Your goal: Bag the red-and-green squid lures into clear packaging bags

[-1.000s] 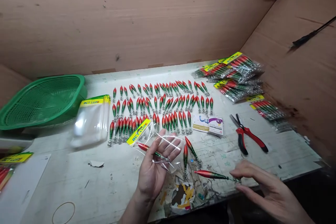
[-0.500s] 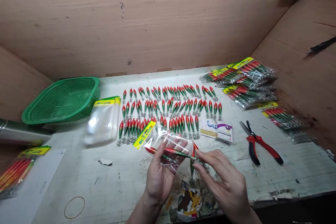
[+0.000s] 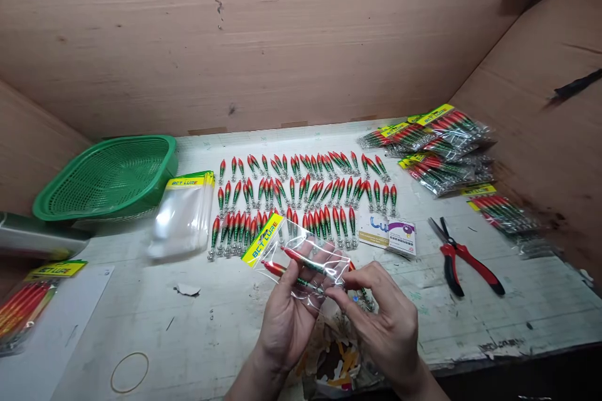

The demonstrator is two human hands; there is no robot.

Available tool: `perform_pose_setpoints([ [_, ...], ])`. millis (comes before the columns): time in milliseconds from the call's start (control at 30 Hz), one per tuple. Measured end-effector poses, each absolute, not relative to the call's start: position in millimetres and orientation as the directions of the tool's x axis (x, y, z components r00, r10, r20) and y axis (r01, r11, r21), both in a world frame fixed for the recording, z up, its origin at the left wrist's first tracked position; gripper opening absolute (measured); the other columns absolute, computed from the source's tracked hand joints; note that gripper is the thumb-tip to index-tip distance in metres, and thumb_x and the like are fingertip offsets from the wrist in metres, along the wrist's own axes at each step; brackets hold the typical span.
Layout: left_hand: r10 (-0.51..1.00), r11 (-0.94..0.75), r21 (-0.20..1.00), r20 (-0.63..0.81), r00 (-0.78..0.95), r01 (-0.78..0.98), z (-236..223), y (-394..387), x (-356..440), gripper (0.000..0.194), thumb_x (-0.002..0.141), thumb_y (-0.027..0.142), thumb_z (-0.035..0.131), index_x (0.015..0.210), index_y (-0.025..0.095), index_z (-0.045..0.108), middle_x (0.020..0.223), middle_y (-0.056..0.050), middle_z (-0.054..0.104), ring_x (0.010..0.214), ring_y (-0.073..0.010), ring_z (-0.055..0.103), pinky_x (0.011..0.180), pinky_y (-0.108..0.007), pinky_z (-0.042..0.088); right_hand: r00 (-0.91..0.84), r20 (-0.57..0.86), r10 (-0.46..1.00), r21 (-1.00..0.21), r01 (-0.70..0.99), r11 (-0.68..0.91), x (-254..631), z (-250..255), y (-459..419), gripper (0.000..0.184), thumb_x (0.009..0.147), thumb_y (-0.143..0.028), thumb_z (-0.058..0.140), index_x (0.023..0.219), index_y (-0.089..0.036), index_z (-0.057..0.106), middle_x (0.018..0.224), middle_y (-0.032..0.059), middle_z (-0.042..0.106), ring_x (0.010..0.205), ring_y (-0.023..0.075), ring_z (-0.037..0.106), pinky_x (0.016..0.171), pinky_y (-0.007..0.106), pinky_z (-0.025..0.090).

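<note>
Lower centre: the left hand [image 3: 288, 324] holds a clear bag [image 3: 261, 242]; the right hand [image 3: 388, 318] pinches a lure [image 3: 306, 261] by one end, apparently mid-insertion, needing an inward push.

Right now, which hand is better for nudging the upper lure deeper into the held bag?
Probably the right hand: its fingertips are at the hooks of that lure, while the left hand holds the bag.

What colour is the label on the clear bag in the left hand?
The label is bright yellow with "BCT LURE" lettering; the head view shows it best.
</note>
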State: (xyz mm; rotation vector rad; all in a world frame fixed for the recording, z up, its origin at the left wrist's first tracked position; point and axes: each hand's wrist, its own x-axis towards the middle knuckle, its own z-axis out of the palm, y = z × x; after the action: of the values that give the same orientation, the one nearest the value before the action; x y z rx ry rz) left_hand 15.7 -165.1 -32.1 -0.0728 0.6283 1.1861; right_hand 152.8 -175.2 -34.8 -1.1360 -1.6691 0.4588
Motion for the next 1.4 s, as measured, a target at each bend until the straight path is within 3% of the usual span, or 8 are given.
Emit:
perform_pose_setpoints([
  [167,0.851,0.403,0.26,-0.46,0.254,-0.878,-31,-166,13,0.047,0.096,0.034,0.038,0.138,0.015,0.047,0.123,-0.016,0.065,0.124,-0.028,0.052,0.111,-0.049,0.031,-0.058,0.386,0.921,-0.842,0.386,0.377,157,-37,-177,0.013,0.081,-0.019,0.069,0.092,-0.019,0.063,0.074,0.0014,0.061,0.068,0.0138,0.056,0.06,0.027,0.048],
  [400,0.849,0.428,0.314,-0.462,0.258,-0.847,-34,-169,15,0.038,0.094,0.029,0.046,0.127,0.015,0.058,0.121,-0.014,0.066,0.124,-0.0278,0.052,0.11,-0.049,0.032,-0.06,0.465,0.883,-0.797,0.407,0.447,153,-35,-174,0.018,0.08,-0.013,0.068,0.097,-0.017,0.065,0.071,0.0014,0.058,0.066,0.0136,0.055,0.058,0.026,0.047],
  [500,0.854,0.418,0.32,-0.458,0.247,-0.85,-34,-169,14,0.036,0.093,0.031,0.048,0.123,0.016,0.061,0.121,-0.013,0.066,0.125,-0.0283,0.052,0.11,-0.05,0.032,-0.128,0.418,0.9,-0.829,0.351,0.435,156,-30,-173,0.024,0.08,-0.014,0.068,0.103,-0.017,0.065,0.079,0.0046,0.063,0.075,0.0162,0.058,0.065,0.029,0.05],
  [667,0.866,0.432,0.303,-0.404,0.296,-0.85,-33,-169,12,0.034,0.086,0.033,0.059,0.114,0.015,0.067,0.118,-0.013,0.068,0.125,-0.0313,0.051,0.111,-0.052,0.029,-0.107,0.384,0.917,-0.868,0.295,0.398,156,-29,-175,0.017,0.084,-0.011,0.062,0.097,-0.019,0.067,0.08,0.0039,0.061,0.075,0.0155,0.059,0.064,0.028,0.05],
  [867,0.839,0.435,0.326,-0.486,0.246,-0.84,-31,-168,12,0.029,0.086,0.029,0.059,0.108,0.014,0.07,0.11,-0.013,0.072,0.119,-0.0305,0.057,0.109,-0.05,0.035,-0.18,0.428,0.886,-0.812,0.354,0.464,165,-28,-175,0.025,0.085,-0.011,0.059,0.106,-0.022,0.068,0.082,0.0036,0.055,0.078,0.0144,0.058,0.065,0.026,0.051],
  [1033,0.801,0.357,0.34,-0.591,0.097,-0.87,-29,-163,0,0.032,0.09,0.026,0.049,0.116,0.015,0.066,0.113,-0.012,0.071,0.111,-0.0258,0.063,0.104,-0.044,0.044,0.07,0.322,0.944,-0.735,0.648,0.202,213,-48,-174,0.009,0.086,-0.027,0.061,0.091,-0.02,0.065,0.077,0.002,0.056,0.064,0.013,0.052,0.058,0.026,0.047],
  [1233,0.789,0.308,0.346,-0.614,0.035,-0.886,-29,-158,-9,0.042,0.093,0.028,0.044,0.133,0.018,0.053,0.121,-0.011,0.067,0.113,-0.0212,0.062,0.105,-0.037,0.042,-0.04,0.15,0.988,-0.638,0.759,0.128,231,-84,-202,0.02,0.086,-0.039,0.06,0.08,-0.02,0.058,0.068,-0.0002,0.054,0.054,0.0117,0.051,0.049,0.023,0.046],
  [1400,0.782,0.337,0.331,-0.62,0.066,-0.881,-30,-158,-2,0.04,0.094,0.028,0.044,0.13,0.017,0.056,0.122,-0.012,0.066,0.113,-0.0221,0.062,0.104,-0.039,0.043,0.047,0.239,0.97,-0.563,0.82,0.099,207,-98,-219,0.022,0.086,-0.041,0.058,0.086,-0.019,0.059,0.078,0.0044,0.058,0.071,0.0178,0.06,0.06,0.028,0.052],
])
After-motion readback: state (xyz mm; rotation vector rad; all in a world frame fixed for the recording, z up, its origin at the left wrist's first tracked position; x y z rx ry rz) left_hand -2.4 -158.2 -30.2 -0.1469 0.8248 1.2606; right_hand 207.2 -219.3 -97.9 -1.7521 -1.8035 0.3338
